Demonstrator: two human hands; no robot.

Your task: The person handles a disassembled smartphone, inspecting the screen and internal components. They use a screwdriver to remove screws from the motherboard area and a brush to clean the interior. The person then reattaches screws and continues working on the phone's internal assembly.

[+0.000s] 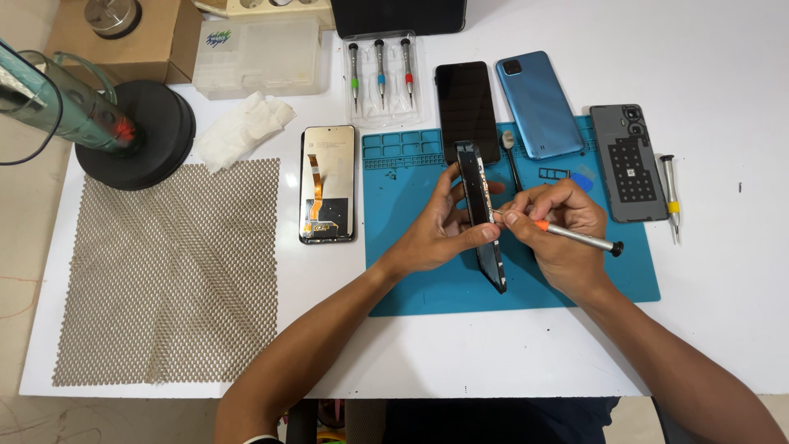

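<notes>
My left hand (440, 226) grips a black phone body (485, 247), held on edge over the blue work mat (427, 284). In my right hand (563, 226) is a slim silver screwdriver (579, 238) with an orange band. Its tip touches the upper side of the phone body. Both hands meet at the middle of the mat.
On the white table lie a detached screen with an orange flex cable (328, 184), a black phone (466, 111), a blue back cover (538, 103), a grey back cover (629, 163), a yellow-banded screwdriver (671, 197), three screwdrivers in a clear case (380, 74), a mesh sheet (168, 267), a tissue (242, 127) and a round black stand (140, 131).
</notes>
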